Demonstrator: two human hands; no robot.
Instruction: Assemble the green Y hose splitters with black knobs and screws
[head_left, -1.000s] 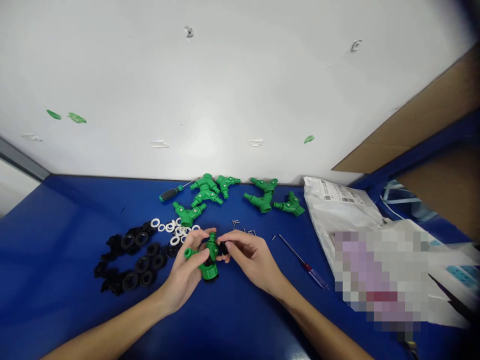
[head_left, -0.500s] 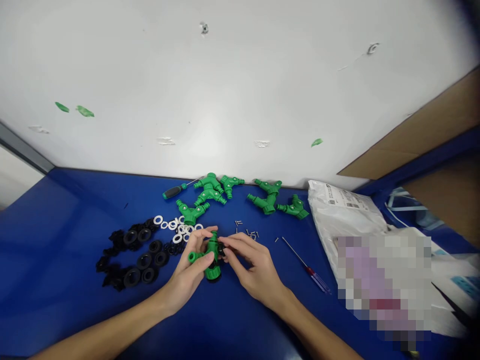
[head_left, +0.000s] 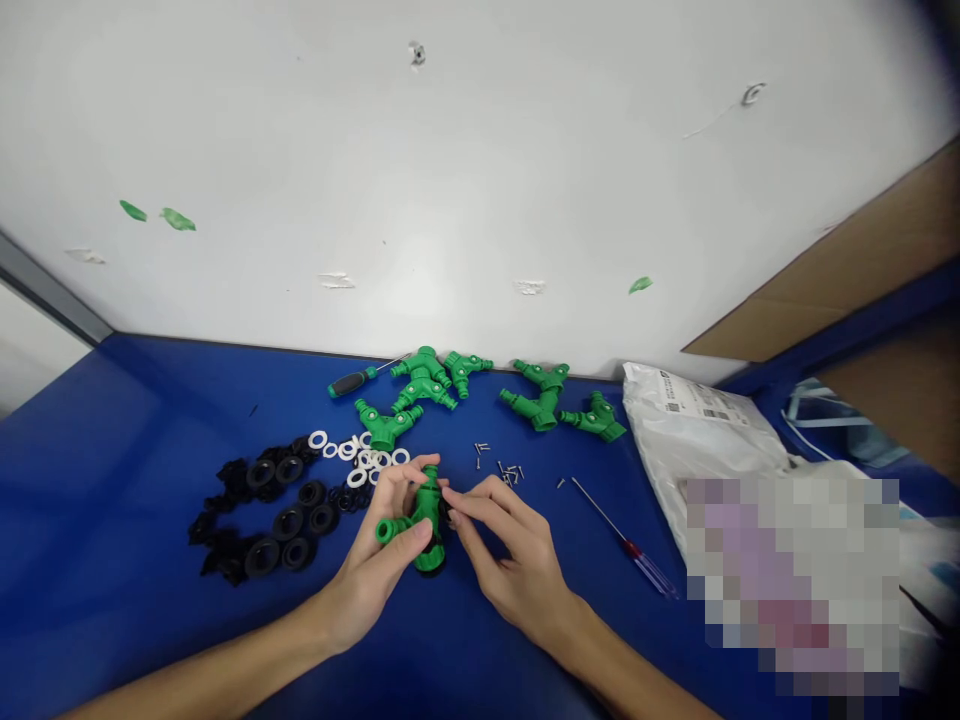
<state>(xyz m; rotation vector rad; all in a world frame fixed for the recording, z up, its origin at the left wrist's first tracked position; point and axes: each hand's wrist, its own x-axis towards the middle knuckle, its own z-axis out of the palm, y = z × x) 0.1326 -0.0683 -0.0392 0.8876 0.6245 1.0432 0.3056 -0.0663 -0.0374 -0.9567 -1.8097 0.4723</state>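
Observation:
My left hand [head_left: 379, 565] grips a green Y-shaped hose connector [head_left: 421, 520] just above the blue table [head_left: 112, 480]. My right hand [head_left: 510, 560] pinches a small black part against the connector's right side; the part is mostly hidden by my fingertips. Both hands are closed around the piece at the centre of the view.
Black rings [head_left: 270, 515] and white washers [head_left: 360, 455] lie to the left. Several green connectors [head_left: 480, 390] and a green-handled screwdriver [head_left: 356, 380] sit by the white wall. Small screws [head_left: 502, 465], a red-handled screwdriver [head_left: 626, 540] and a white plastic bag [head_left: 697, 430] lie to the right.
My hands have stayed together on the connector. My right fingers have shifted slightly against its side, and the view has drifted a little.

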